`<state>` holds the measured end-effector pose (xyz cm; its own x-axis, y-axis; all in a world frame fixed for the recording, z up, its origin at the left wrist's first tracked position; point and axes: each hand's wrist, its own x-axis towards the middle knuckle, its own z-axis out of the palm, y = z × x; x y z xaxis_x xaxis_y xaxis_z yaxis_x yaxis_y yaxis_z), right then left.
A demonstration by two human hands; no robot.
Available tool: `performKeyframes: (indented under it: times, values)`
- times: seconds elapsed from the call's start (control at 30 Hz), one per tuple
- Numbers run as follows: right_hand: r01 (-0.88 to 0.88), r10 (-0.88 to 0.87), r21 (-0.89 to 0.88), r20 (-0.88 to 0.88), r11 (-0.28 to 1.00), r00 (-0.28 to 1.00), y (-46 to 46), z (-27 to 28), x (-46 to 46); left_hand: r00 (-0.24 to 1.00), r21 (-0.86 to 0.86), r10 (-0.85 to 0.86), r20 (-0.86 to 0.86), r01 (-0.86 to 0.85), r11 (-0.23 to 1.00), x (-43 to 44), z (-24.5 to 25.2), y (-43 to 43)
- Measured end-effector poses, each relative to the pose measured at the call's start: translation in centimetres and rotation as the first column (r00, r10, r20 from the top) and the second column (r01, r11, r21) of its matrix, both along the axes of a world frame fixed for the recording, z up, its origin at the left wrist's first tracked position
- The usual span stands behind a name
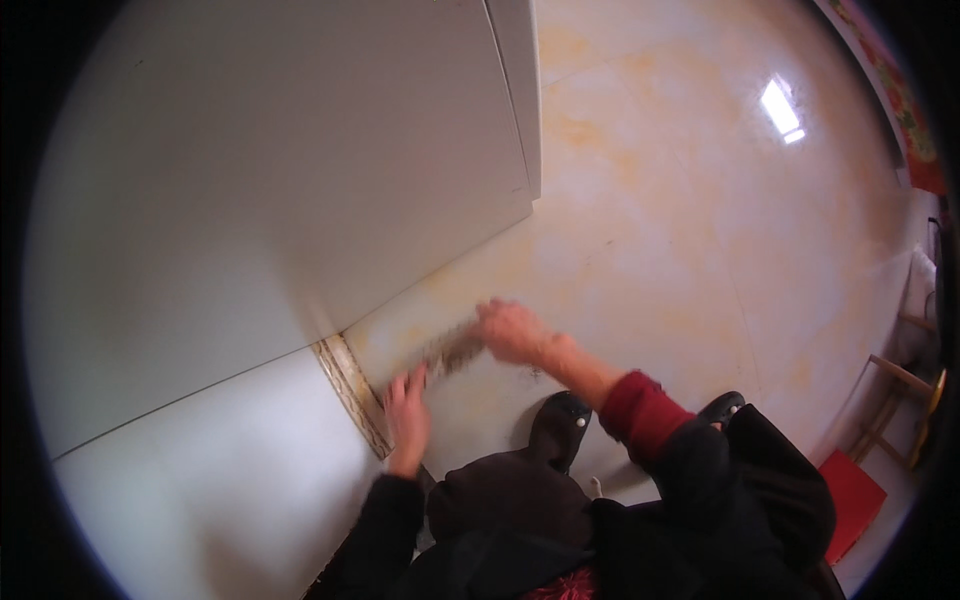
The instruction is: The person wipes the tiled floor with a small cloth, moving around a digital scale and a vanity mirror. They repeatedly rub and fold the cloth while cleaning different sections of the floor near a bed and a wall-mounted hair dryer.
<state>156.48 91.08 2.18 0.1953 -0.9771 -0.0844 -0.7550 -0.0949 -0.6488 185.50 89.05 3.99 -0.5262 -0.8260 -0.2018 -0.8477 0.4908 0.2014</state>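
Note:
My right hand [514, 330] is closed at the right end of a thin, dark, brownish thing [456, 349], too blurred to name. This thing stretches leftward above the marbled floor tiles [660, 277]. At its other end is my left hand [407, 411], fingers pointing up; whether they grip it or only touch it cannot be told. Beside the left hand runs a patterned skirting strip [352, 397] at the foot of the white wall. A few dark specks [535, 370] lie on the floor below my right wrist.
A large pale cabinet or appliance panel [300, 172] rises at the upper left. My dark shoes [562, 420] are on the floor below my hands. At the right edge are a red box-like thing [853, 499] and a wooden stool or chair frame [900, 375].

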Motion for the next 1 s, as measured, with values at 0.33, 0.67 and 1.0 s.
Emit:
performKeyframes:
  times: [0.33, 0.67, 1.0]
  values:
    - [0.063, -0.027, 0.102, -0.321, 0.993, 0.947, 6.0, -3.4, -2.8, 0.99, 0.001, -0.139, -0.004, 0.139, 0.99, -6.6, -4.4, 2.8]
    - [0.249, -0.251, 0.341, -0.04, 0.906, 0.967, 12.0, 1.0, -13.5, 0.916, 0.253, -0.24, -0.321, 0.328, 0.91, -12.7, -0.7, 2.6]
    - [0.59, -0.506, 0.098, -0.414, 0.802, 0.757, 8.2, -1.1, -19.5, 0.828, -0.05, -0.56, 0.016, 0.56, 0.827, -28.7, -5.0, -3.3]
